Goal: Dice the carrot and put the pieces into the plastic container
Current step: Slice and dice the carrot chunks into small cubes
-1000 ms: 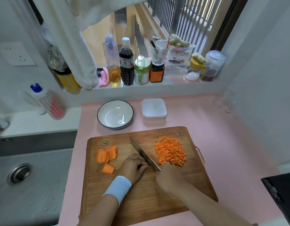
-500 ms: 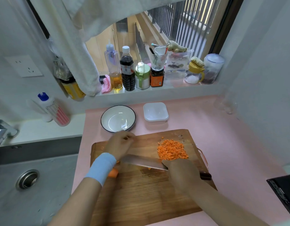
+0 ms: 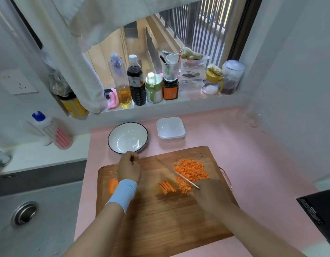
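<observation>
Left grip (image 3: 129, 168) curled, contents unclear; right grip (image 3: 210, 193) clenched on knife (image 3: 187, 181); both forearms reach forward

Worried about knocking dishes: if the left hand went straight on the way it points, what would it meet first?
Most likely the near rim of the white bowl, just beyond the left hand past the cutting board's far edge; the hand's height is unclear.

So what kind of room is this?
Most likely a home kitchen. There is a sink on the left, a wooden cutting board with diced carrot and a knife on it, and sauce bottles lined up on the windowsill.
</observation>
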Demonstrator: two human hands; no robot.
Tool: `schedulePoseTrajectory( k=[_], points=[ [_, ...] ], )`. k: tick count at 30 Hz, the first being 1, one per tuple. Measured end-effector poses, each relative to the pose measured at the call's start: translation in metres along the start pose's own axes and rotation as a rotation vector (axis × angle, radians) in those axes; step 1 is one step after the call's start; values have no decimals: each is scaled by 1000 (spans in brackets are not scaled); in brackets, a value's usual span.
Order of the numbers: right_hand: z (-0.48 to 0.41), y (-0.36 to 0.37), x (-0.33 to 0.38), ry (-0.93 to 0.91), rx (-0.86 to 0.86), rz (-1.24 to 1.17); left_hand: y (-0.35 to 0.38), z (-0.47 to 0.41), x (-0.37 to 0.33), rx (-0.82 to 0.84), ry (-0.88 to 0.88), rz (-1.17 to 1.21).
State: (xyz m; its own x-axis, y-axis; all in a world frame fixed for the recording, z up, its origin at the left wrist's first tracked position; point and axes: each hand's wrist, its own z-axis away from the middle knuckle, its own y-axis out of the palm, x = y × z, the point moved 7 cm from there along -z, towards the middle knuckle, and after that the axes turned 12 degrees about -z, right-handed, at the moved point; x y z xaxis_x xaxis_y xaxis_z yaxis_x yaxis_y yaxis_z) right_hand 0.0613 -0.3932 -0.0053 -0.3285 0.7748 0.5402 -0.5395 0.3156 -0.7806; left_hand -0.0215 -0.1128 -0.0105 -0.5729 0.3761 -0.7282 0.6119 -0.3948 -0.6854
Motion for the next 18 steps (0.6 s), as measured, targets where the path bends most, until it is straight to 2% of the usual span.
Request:
schedulePoseTrajectory(
  k=[1, 4, 5, 7, 9, 13, 18],
  points=[
    [-1, -1, -3, 56, -3, -56, 13, 5, -1, 96, 100, -62],
    [-2, -3, -6, 140, -4, -174, 69, 45, -15, 506, 631, -371],
    [-1, -4, -5, 146, 0, -186, 84, 58, -15, 579, 781, -465],
    [1, -4, -2, 159, 12, -215, 100, 71, -12, 638, 924, -541],
    [4, 0, 1, 160, 25, -252, 104, 72, -7, 625, 962, -545],
    [7, 12, 4, 160, 32, -253, 91, 72, -1, 580, 905, -580],
    [12, 33, 10, 153, 55, -260, 77, 79, 22, 497, 577, -570]
  ],
)
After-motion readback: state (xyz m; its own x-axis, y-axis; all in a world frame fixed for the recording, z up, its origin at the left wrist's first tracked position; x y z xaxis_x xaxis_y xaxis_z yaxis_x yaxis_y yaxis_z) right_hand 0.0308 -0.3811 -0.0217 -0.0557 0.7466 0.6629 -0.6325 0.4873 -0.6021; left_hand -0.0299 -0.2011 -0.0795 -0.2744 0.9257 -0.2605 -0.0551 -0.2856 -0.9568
